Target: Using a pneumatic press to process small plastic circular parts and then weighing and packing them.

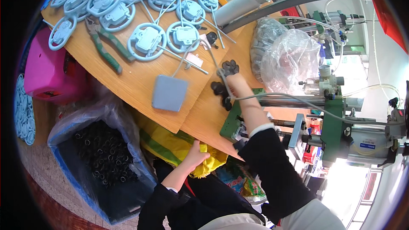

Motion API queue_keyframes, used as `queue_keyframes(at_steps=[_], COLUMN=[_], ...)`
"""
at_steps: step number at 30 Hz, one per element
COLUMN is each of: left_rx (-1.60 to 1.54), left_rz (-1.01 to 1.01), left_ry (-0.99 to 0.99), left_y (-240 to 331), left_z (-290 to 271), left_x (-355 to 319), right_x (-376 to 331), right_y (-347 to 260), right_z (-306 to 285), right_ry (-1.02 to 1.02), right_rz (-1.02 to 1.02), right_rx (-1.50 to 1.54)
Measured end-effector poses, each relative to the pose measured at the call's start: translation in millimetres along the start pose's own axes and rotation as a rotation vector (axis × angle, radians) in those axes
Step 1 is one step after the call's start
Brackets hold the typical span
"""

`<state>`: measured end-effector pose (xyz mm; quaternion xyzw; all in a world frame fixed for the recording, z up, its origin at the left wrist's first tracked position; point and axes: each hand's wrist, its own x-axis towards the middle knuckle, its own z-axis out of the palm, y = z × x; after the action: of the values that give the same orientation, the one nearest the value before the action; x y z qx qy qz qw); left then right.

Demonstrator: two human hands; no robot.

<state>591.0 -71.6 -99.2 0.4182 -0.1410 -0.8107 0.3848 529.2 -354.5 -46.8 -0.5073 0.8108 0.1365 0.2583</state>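
My left hand (196,158) is closed on the rim of a yellow woven sack (164,142) below the table edge. Out over the table, my right hand (235,81) is down among small round black pieces (220,90); some lie beyond its fingers and some to its left. The fingers are partly hidden, so a grip does not show. A grey cable (272,95) passes across that wrist. To the left lies a flat grey square box (170,93), with the cable running toward it.
Light-blue steering-wheel-shaped parts (147,41) with rods cover the far table. Camouflage-handled pliers (104,44) lie nearby. A green-and-metal press (332,132) stands right, beside plastic bags (289,64). A lined blue crate (100,200) of black rings and a pink container (53,74) are left.
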Motion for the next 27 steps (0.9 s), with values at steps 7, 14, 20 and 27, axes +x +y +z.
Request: queue_keyframes(at_steps=[7, 14, 20, 27], left_rx=[0.054, -0.067, -0.302, -0.327], left_rz=[0.038, 0.141, 0.035, -0.022], left_ry=[0.038, 0.125, 0.269, 0.341], left_y=[-17, -19, 19, 31], left_z=[-2, -23, -54, -74], left_x=[1, -10, -11, -6], right_x=[6, 39, -8, -58], right_y=[-2, 21, 33, 55], right_z=[-16, 28, 63, 80], right_ry=[0.536, 0.421, 0.490, 0.449], right_rz=[-0.396, -0.616, -0.911, -1.028], right_rx=[0.092, 0.171, 0.302, 0.250])
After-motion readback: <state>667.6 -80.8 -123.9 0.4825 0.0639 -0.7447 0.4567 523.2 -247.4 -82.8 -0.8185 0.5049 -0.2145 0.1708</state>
